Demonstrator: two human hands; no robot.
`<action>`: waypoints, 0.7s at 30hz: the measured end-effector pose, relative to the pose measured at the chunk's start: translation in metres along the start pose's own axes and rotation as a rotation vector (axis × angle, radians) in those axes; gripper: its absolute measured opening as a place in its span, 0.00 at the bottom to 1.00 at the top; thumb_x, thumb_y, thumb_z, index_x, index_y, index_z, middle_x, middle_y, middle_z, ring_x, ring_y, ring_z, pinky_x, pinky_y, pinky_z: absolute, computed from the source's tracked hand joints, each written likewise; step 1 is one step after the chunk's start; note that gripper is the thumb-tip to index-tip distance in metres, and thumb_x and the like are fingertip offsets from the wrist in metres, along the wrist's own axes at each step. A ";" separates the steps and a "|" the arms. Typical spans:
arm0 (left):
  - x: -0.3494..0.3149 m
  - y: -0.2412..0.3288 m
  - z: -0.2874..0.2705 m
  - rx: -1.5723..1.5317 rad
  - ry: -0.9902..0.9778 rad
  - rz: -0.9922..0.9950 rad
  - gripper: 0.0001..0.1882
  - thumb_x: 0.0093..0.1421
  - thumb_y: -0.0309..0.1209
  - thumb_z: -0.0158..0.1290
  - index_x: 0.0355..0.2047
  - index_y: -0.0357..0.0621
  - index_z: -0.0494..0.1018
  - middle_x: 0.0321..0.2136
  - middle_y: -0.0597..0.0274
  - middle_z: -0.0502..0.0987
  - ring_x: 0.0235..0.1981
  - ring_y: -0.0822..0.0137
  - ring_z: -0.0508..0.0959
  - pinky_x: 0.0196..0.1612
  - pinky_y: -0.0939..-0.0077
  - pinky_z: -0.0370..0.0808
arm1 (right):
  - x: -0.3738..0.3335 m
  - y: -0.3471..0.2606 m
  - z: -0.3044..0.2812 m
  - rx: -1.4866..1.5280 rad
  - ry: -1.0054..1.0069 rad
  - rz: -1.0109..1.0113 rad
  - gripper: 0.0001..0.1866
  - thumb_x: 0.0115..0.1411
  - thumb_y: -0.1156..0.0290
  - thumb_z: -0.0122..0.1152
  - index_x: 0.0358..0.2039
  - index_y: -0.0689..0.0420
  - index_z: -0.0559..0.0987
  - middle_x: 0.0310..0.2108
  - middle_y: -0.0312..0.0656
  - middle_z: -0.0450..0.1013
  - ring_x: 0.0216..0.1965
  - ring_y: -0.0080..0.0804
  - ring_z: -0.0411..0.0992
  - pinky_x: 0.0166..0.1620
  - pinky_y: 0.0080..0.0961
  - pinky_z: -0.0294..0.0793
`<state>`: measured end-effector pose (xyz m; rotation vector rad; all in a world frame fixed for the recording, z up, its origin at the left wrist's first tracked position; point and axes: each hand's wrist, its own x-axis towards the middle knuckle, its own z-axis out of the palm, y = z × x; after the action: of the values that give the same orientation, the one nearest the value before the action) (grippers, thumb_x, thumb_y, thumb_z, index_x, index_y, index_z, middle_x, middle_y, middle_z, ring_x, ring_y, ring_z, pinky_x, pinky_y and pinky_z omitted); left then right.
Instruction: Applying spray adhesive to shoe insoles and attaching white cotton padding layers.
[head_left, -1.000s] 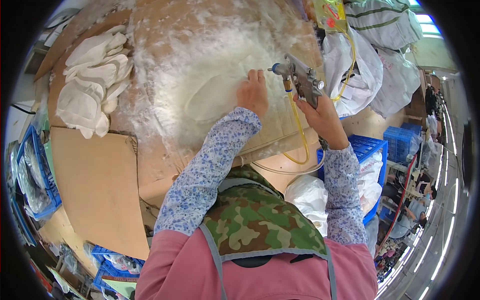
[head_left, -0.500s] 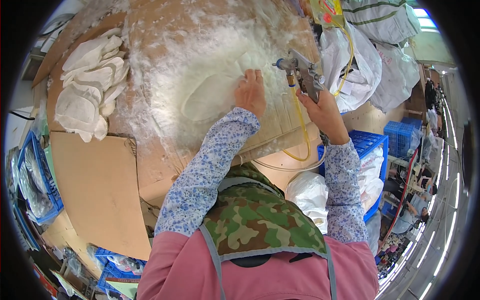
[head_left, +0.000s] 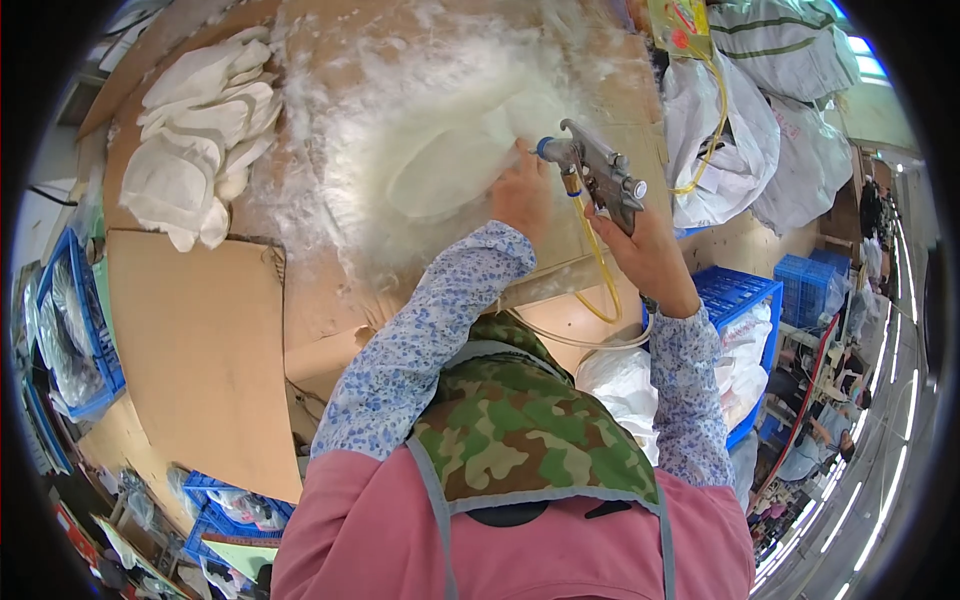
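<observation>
On the work table lies a flat, soft white piece with a rounded outline (head_left: 445,172), blurred at its edges by white mist. My left hand (head_left: 520,200) is at its right edge, fingers bent down and close together; their tips are partly hidden. My right hand (head_left: 648,250) is wrapped round the handle of a metal spray gun (head_left: 605,170) with a blue nozzle. The nozzle points left, close beside my left fingers. From the gun hangs a yellow hose (head_left: 592,245). A pile of similar white pieces (head_left: 205,130) lies at the far left.
Cardboard (head_left: 195,350) covers the table, and white fuzz coats its middle. White sacks (head_left: 715,140) stand at the right behind a blue crate (head_left: 740,290). A yellow container (head_left: 680,25) sits at the far right. More blue crates (head_left: 85,330) stand at the left.
The view has shifted, so the table appears further right and higher. The spray gun has come closer to my left hand, its nozzle now almost at the fingers.
</observation>
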<state>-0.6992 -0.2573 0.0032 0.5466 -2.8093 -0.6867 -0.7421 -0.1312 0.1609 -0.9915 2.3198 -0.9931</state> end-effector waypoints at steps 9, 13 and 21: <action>-0.038 -0.002 -0.017 -0.947 0.083 -0.068 0.14 0.56 0.27 0.51 0.44 0.40 0.72 0.33 0.50 0.77 0.31 0.52 0.80 0.33 0.61 0.78 | -0.009 -0.013 0.030 0.113 -0.137 0.019 0.12 0.61 0.72 0.59 0.43 0.64 0.73 0.25 0.48 0.69 0.25 0.37 0.64 0.31 0.35 0.66; -0.067 -0.022 -0.040 -0.523 -0.254 -0.037 0.17 0.57 0.30 0.51 0.47 0.45 0.72 0.40 0.52 0.75 0.41 0.50 0.78 0.42 0.57 0.75 | -0.010 -0.028 0.038 0.065 -0.166 -0.038 0.11 0.61 0.73 0.58 0.41 0.64 0.71 0.25 0.50 0.70 0.24 0.41 0.65 0.31 0.35 0.66; -0.107 -0.109 -0.087 -0.409 0.495 -0.330 0.13 0.57 0.19 0.46 0.44 0.34 0.67 0.38 0.49 0.70 0.38 0.54 0.72 0.43 0.66 0.70 | -0.007 -0.056 0.045 0.049 -0.266 0.035 0.11 0.62 0.72 0.57 0.40 0.64 0.69 0.23 0.54 0.69 0.23 0.48 0.65 0.30 0.37 0.65</action>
<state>-0.5440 -0.3397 0.0163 0.9524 -2.0692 -0.9938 -0.6848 -0.1734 0.1742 -0.9948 2.0778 -0.8437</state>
